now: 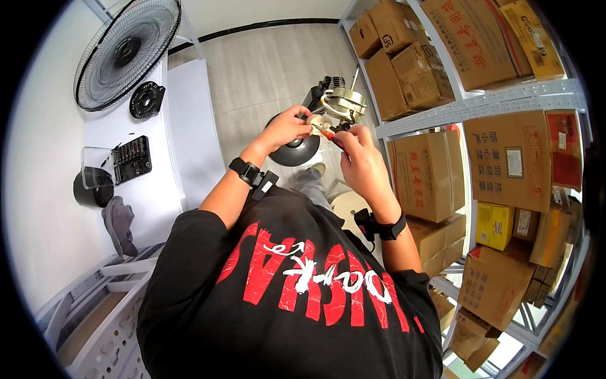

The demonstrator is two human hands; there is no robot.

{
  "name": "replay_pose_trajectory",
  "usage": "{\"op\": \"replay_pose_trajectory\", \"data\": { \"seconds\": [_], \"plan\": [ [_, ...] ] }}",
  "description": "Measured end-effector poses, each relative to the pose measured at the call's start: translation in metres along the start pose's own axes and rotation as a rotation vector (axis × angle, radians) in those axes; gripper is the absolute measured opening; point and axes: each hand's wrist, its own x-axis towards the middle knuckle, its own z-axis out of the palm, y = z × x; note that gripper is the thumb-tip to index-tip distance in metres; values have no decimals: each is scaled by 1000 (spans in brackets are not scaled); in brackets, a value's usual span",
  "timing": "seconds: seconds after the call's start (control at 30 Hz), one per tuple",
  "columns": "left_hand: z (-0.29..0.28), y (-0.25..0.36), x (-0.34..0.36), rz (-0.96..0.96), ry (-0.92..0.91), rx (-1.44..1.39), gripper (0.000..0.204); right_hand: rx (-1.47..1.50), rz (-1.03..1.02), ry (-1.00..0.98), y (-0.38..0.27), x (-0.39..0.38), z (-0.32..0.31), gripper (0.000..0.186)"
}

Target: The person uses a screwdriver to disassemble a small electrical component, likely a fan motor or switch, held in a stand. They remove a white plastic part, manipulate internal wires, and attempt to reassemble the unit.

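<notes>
My right hand (365,159) is wrapped round a red-and-black screwdriver (329,135), whose tip points up and left at a small off-white plastic part (317,121). My left hand (285,131) pinches that part from the left with thumb and forefinger. Directly beyond my right hand sits a fan motor (348,103) with a metal casing, a thin shaft and white wires, close to the plastic part. Below both hands a round black fan base (295,152) stands on the floor. The exact spot where the screwdriver tip meets the part is too small to make out.
On the white table (196,120) at left are a wire fan guard (126,50), a black slotted disc (147,100), an opened bit case (131,158) and a grey cloth item (118,225). Metal shelves at right hold several cardboard boxes (426,174). A round beige stool (351,211) stands near my legs.
</notes>
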Motion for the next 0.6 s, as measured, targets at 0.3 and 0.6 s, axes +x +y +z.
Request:
{"op": "replay_pose_trajectory", "data": {
  "seconds": [0.3,0.6],
  "plan": [
    [-1,-10,5,53,21,-38,34,-111,93,51,2,-1,3,20],
    [3,0,0,23,24,-58,34,0,121,58,5,-5,2,18]
  ]
}}
